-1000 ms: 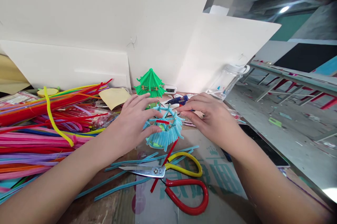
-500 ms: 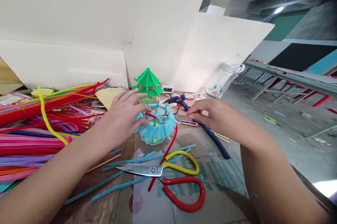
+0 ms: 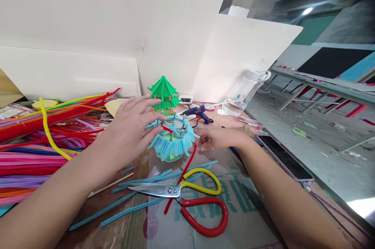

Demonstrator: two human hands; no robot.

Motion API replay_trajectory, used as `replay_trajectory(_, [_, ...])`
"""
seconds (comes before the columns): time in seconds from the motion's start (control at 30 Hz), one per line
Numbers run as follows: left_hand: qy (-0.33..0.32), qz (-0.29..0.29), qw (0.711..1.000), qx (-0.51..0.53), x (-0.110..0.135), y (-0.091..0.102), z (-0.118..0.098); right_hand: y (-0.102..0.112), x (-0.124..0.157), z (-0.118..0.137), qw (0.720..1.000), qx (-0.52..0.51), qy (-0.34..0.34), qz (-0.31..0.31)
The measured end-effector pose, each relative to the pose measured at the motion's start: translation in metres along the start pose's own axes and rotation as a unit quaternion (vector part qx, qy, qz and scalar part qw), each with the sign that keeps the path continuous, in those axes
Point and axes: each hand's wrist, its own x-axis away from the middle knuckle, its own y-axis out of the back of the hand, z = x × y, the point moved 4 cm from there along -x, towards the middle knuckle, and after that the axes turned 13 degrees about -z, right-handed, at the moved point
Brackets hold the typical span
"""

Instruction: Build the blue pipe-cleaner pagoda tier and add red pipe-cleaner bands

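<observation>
A round model of light-blue pipe cleaners (image 3: 174, 148), with upright posts and a short red piece (image 3: 167, 128) across it, stands on the table. My left hand (image 3: 133, 122) is at its left side, fingers spread, thumb by the red piece; whether it touches the model is unclear. At the right rim my right hand (image 3: 215, 138) has curled fingers, their tips close together beside the upper end of a long red pipe cleaner (image 3: 187, 167). What they pinch, if anything, is hidden. Behind stands a green pipe-cleaner pavilion (image 3: 164, 93).
Scissors (image 3: 170, 190) and loose blue pipe cleaners (image 3: 117, 217) lie in front. Bundles of coloured pipe cleaners (image 3: 32, 163) fill the left. A glue gun (image 3: 200, 112), small clock (image 3: 185, 99) and plastic jug (image 3: 244, 93) are behind; a phone (image 3: 285, 157) lies right.
My right hand has moved left from beside the glue gun and dark-handled tool to the model's right rim. The phone has come into view. My left hand has shifted slightly left.
</observation>
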Motion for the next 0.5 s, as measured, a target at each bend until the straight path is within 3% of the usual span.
replay_trajectory(0.13, [-0.005, 0.002, 1.0, -0.002, -0.001, 0.002, -0.002, -0.01, -0.003, 0.001, 0.997, -0.035, 0.018, 0.07])
replay_trajectory(0.27, [-0.003, -0.008, 1.0, 0.002, -0.002, 0.006, -0.005, 0.002, 0.007, 0.007, 0.997, -0.016, 0.021, 0.067])
replay_trajectory(0.5, [0.022, -0.045, 0.994, 0.099, -0.004, 0.017, -0.021, 0.072, 0.07, 0.038, 0.99, 0.057, 0.056, -0.112])
